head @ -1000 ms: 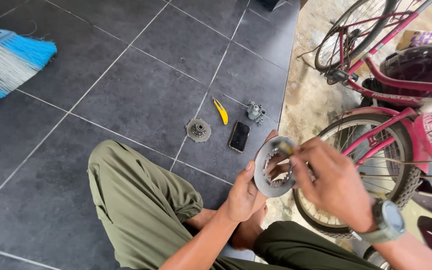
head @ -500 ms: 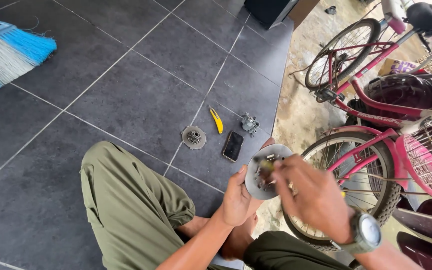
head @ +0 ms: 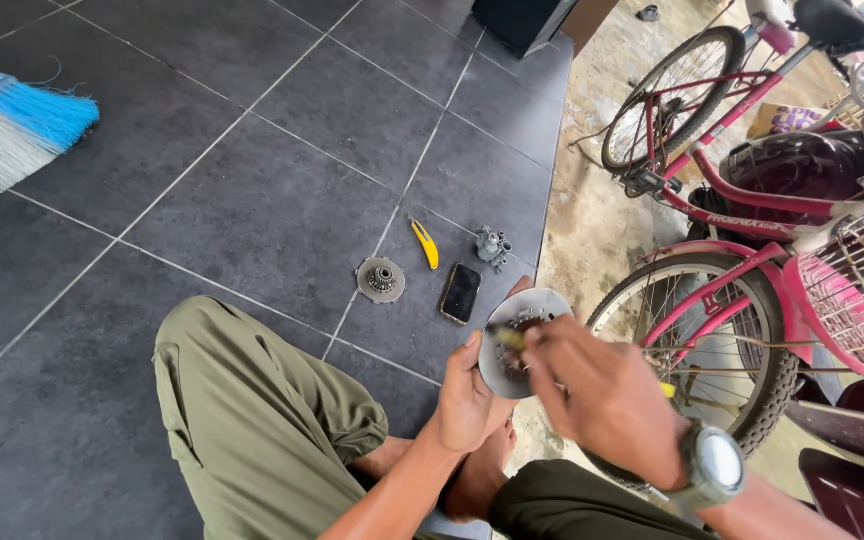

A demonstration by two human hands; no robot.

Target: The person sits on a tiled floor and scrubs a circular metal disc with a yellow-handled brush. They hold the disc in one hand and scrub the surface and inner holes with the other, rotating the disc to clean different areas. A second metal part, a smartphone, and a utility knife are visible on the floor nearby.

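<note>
Both hands have drifted left in view since earlier; left hand grips the round metal disc by its lower edge, flat face toward the camera, above the feet; right hand pinches a small yellow tool against its centre; beyond, on the tiled floor, lie a phone, gear and yellow knife.

Soft, even daylight fills the scene, brighter on the bare concrete ground at right than on the dark floor tiles. Shadows are faint and diffuse. The right hand is slightly motion-blurred; straight tile lines bend mildly toward the edges.
</note>
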